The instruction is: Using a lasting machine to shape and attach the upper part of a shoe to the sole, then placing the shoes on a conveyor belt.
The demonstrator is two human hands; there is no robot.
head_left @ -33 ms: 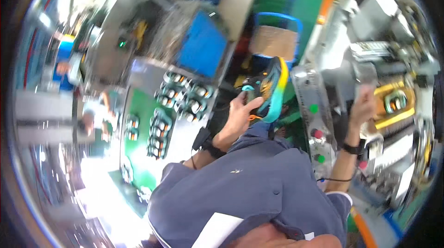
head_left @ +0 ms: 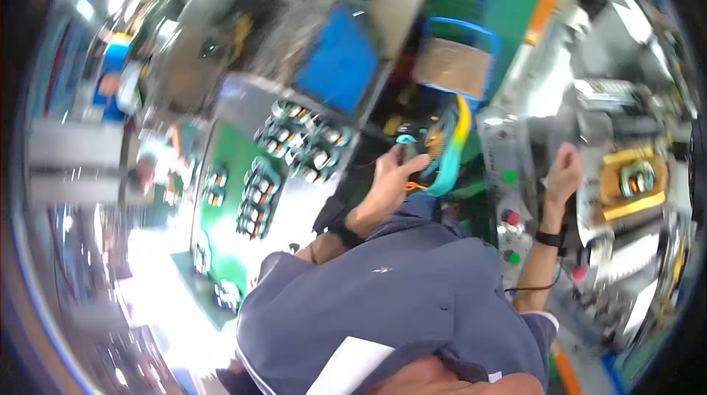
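My left hand (head_left: 394, 180) is wrapped round a sports shoe (head_left: 448, 152) in front of my body. The shoe has a dark upper, a thick sole running from yellow to teal, and an orange loop by my thumb. Out to the right, my right hand (head_left: 565, 172) hangs in the air with its fingers curled in. Motion blurs it, and I make out nothing in it. Near that hand, a machine holds a yellow-edged fixture (head_left: 615, 207) with a teal and dark shoe-like piece (head_left: 637, 178) in its middle.
Several dark and teal shoes (head_left: 317, 148) stand on the table (head_left: 228, 126) at left. A panel (head_left: 501, 148) with green and red buttons lies at right. Beyond my hands is a blue-framed cart (head_left: 453, 67). Another person (head_left: 147, 170) is at far left.
My right hand has drawn back from the machine toward me. The shoe in my left hand has turned slightly. The whole view has shifted a little.
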